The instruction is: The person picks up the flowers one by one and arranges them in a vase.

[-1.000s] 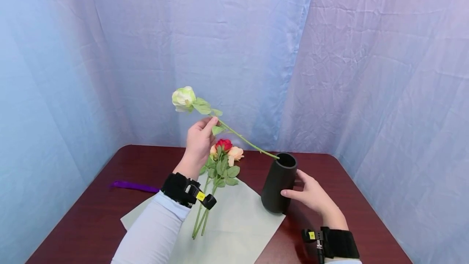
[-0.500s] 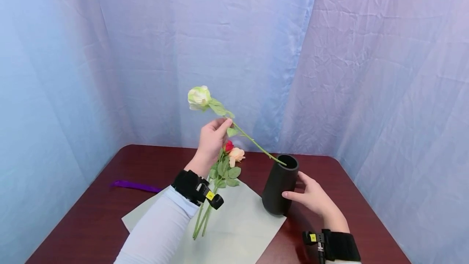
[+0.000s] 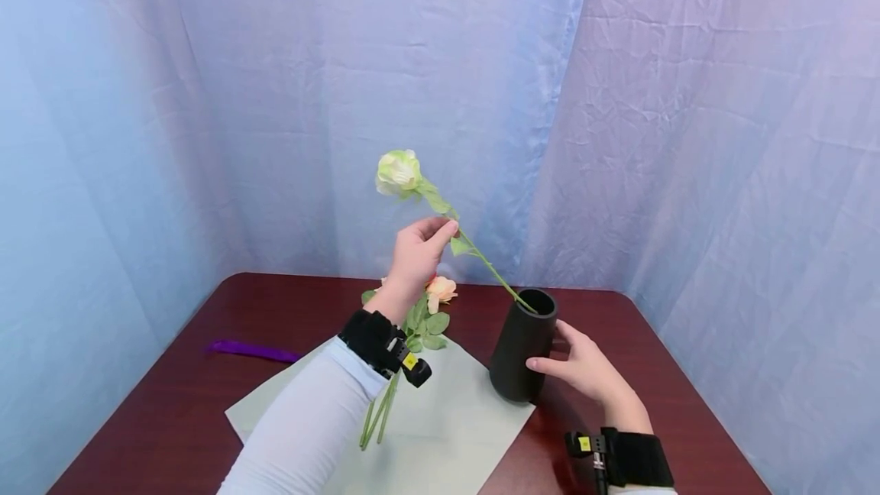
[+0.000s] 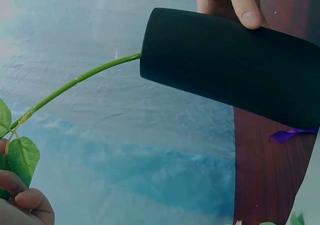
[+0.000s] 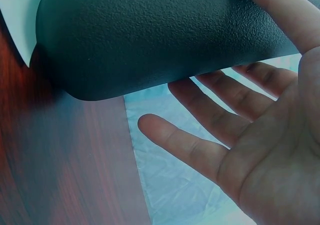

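Observation:
My left hand (image 3: pixel 417 254) pinches the stem of a white-green rose (image 3: pixel 399 173) just below its upper leaves. The flower head leans to the left, and the green stem (image 4: pixel 85 76) slants down into the mouth of a dark vase (image 3: pixel 524 350). In the left wrist view the stem bends as it passes the rim, and its lower end is hidden inside. My right hand (image 3: pixel 587 369) holds the vase from the right side. The thumb (image 5: pixel 280 7) lies on the near face, with several fingers (image 5: pixel 210 107) reaching behind it.
Flowers with peach blooms (image 3: pixel 440 290) and green stems (image 3: pixel 380 418) lie on a pale paper sheet (image 3: pixel 440 434), partly behind my left arm. A purple ribbon (image 3: pixel 253 350) is at the left of the dark red table (image 3: pixel 151 411). Pale blue curtains (image 3: pixel 412 59) hang around the table.
My left hand has moved right with the white-green rose, and its stem has slid deeper into the vase and stands steeper. The right hand and vase have hardly moved.

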A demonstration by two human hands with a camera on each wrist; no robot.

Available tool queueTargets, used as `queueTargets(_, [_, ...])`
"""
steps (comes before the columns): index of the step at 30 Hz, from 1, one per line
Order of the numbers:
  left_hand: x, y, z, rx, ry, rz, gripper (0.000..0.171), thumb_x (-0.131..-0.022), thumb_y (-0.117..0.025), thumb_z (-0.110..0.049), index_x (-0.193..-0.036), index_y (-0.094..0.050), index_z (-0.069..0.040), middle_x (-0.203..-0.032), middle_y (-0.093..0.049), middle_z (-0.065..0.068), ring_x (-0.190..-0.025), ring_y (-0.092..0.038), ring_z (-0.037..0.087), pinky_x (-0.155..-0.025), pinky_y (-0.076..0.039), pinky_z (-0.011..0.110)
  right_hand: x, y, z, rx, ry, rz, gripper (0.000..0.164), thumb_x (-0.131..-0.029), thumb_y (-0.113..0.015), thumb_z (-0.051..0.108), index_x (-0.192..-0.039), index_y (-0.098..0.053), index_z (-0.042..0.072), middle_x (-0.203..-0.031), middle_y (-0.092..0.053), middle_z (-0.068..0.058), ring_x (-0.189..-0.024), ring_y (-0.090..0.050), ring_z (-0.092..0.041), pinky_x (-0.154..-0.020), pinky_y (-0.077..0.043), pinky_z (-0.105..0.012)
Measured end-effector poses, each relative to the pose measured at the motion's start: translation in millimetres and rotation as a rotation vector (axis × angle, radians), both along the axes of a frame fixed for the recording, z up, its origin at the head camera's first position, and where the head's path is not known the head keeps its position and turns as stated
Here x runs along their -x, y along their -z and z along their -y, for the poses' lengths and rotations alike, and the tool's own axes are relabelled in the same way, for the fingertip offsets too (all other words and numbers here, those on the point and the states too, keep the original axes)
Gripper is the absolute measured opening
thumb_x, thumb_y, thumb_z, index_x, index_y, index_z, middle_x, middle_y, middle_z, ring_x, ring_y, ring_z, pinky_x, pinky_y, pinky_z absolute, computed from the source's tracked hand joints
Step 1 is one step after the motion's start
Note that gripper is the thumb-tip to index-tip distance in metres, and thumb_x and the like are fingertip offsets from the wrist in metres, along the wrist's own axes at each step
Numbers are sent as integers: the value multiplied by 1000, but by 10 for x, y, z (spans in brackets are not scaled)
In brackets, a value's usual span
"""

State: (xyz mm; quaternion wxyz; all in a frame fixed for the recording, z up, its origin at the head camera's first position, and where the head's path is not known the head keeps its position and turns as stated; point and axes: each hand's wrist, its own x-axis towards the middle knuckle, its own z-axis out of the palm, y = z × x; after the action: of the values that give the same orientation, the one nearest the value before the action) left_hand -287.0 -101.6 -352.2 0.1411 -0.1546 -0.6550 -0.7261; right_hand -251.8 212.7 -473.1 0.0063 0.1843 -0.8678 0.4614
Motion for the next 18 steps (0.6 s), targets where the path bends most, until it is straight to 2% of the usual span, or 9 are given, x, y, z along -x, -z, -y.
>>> queueTargets(3, [17, -15, -52, 30, 2, 10, 36, -100, -68, -32, -121, -71, -3, -105, -70, 4, -91, -56, 16, -79, -45, 32, 1, -2, 12, 1, 4, 0, 83, -84, -86, 32, -152, -43, 13, -139, -58, -13, -127, -56, -37, -92, -54, -50])
queueTargets(5, [22, -26, -92, 42, 8, 12, 37, -100, -69, -32, -123, -70, -4, -110, -71, 5, -106, -59, 18, -90, -47, 37, 2, -5, 14, -4, 4, -6, 83, -84, -86, 32, -152, -43, 13, -139, -58, -13, -126, -56, -37, -92, -54, -50])
queueTargets(7, [29, -30, -133, 50, 14, 7, 36, -99, -69, -31, -123, -70, -4, -111, -72, 6, -112, -61, 21, -96, -47, 42, 2, -5, 13, -8, 6, -11, 83, -84, -86, 32, -152, -43, 13, -139, -59, -13, -126, -56, -37, -92, -54, -50])
queueTargets(12, [36, -16, -224, 71, 31, -22, 31, -98, -70, -28, -117, -73, -3, -107, -72, 7, -104, -63, 23, -94, -48, 46, -3, 0, 17, -12, 5, -12, 83, -84, -86, 32, -152, -43, 12, -139, -58, -13, -127, -56, -38, -92, -54, -49])
queueTargets(18, [21, 17, -299, 146, 25, -63, 25, -98, -70, -28, -109, -74, -6, -100, -72, 7, -98, -63, 24, -86, -48, 38, -11, 1, 29, -25, 10, -20, 82, -84, -86, 34, -151, -44, 13, -139, -58, -13, -126, -56, -38, -91, -54, -49])
